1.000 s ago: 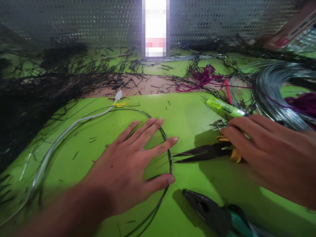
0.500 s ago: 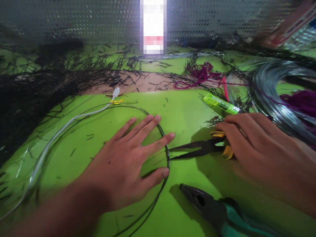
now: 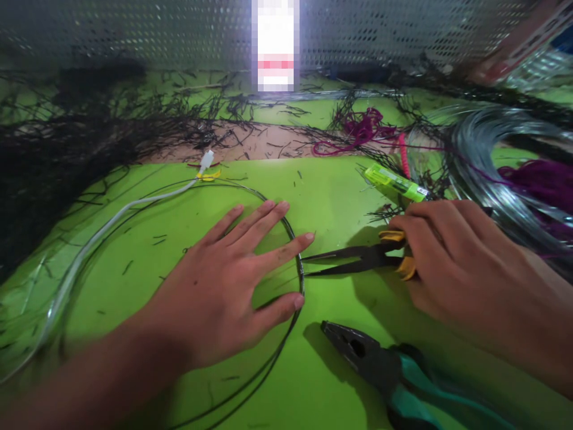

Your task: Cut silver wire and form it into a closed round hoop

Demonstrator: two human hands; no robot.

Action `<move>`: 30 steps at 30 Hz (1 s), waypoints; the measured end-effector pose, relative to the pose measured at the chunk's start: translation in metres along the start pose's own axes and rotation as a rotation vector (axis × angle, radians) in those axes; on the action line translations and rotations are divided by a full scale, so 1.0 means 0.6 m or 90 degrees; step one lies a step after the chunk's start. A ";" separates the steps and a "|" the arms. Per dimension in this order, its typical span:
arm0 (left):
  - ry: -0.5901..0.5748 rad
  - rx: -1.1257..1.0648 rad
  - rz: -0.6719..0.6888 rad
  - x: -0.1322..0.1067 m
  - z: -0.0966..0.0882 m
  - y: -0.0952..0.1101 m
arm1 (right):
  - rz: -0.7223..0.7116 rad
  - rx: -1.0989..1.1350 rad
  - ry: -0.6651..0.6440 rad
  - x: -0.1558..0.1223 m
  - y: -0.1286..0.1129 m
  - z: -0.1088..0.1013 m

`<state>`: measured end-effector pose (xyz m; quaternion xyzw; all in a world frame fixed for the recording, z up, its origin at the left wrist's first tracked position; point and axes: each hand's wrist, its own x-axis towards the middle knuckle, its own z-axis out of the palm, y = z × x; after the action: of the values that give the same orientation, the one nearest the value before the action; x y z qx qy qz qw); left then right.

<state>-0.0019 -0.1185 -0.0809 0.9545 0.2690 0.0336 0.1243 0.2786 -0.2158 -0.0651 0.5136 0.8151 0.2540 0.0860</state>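
Observation:
My left hand (image 3: 219, 280) lies flat with its fingers spread, pressing a loop of dark wire (image 3: 286, 349) onto the green surface (image 3: 340, 197). Its thumb and index finger rest on the wire's right side, some way apart. In that gap, the parted jaw tips of the needle-nose pliers (image 3: 358, 258) are at the wire; whether they touch it I cannot tell. My right hand (image 3: 470, 280) is wrapped around the pliers' yellow handles. Below lies a pair of combination pliers (image 3: 371, 358) with teal handles.
A white cable (image 3: 120, 212) curves along the left beside a heap of black strands (image 3: 40, 185). At right are a lime-green cutter (image 3: 394, 182), a coil of clear line (image 3: 470, 143) and purple cord (image 3: 541, 185). A perforated panel (image 3: 156, 36) stands behind.
The whole view has shifted slightly, so everything appears a little higher and to the left. Both hands and the pliers keep nearly the same places relative to the wire.

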 end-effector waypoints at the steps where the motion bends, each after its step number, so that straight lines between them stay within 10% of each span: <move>1: -0.001 0.003 0.000 0.000 0.000 0.000 | -0.001 -0.006 -0.006 -0.001 -0.001 -0.001; 30: 0.010 0.022 -0.003 0.000 0.002 0.003 | 0.127 0.022 -0.060 -0.009 -0.032 -0.010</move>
<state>-0.0007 -0.1202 -0.0816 0.9555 0.2730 0.0362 0.1061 0.2635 -0.2288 -0.0704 0.6048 0.7593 0.2227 0.0897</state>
